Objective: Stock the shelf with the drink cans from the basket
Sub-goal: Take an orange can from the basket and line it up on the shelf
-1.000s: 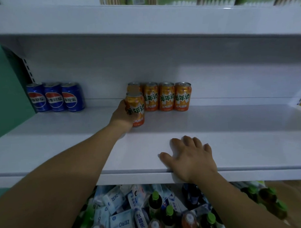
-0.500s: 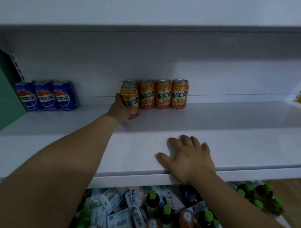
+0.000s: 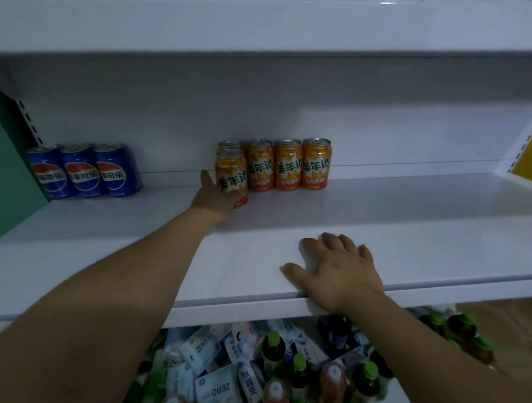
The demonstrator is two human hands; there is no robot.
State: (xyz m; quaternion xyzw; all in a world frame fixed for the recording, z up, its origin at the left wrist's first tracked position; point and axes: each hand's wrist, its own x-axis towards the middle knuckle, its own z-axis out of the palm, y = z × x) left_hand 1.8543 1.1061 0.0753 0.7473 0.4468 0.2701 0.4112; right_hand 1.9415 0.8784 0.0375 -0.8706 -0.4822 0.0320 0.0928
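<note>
An orange drink can (image 3: 232, 172) stands on the white shelf (image 3: 380, 215), just in front of another orange can (image 3: 229, 144) at the left end of a row. My left hand (image 3: 215, 197) wraps its lower left side, thumb up beside it. Three more orange cans (image 3: 289, 164) stand in line to the right, against the back panel. My right hand (image 3: 336, 271) lies flat on the shelf's front edge, fingers apart, holding nothing. Three blue cola cans (image 3: 82, 171) stand at the far left.
Below the shelf lies a heap of green-capped bottles (image 3: 299, 372) and white packets (image 3: 214, 387). Another shelf board (image 3: 252, 24) hangs close overhead. A green side panel (image 3: 4, 168) closes the left end; a yellow panel (image 3: 528, 159) shows at the right.
My left hand has pushed the orange can back and set it upright against the row's left end. My right hand stays on the shelf edge.
</note>
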